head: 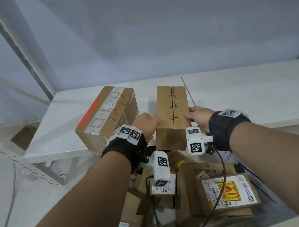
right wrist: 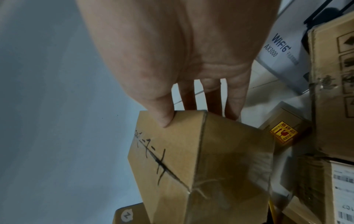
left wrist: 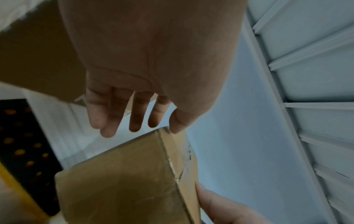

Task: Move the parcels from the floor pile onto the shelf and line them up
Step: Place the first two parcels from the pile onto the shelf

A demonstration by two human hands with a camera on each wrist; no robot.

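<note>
Nearest, a floor pile of brown cardboard parcels [head: 208,189]. Above, right hand [head: 199,117] grasps the narrow brown cardboard box [head: 171,113] overhanging the white shelf's [head: 261,93] front edge; left hand [head: 146,125], fingers straight, touches it. Beyond-left, a taped brown carton [head: 105,117].
</note>
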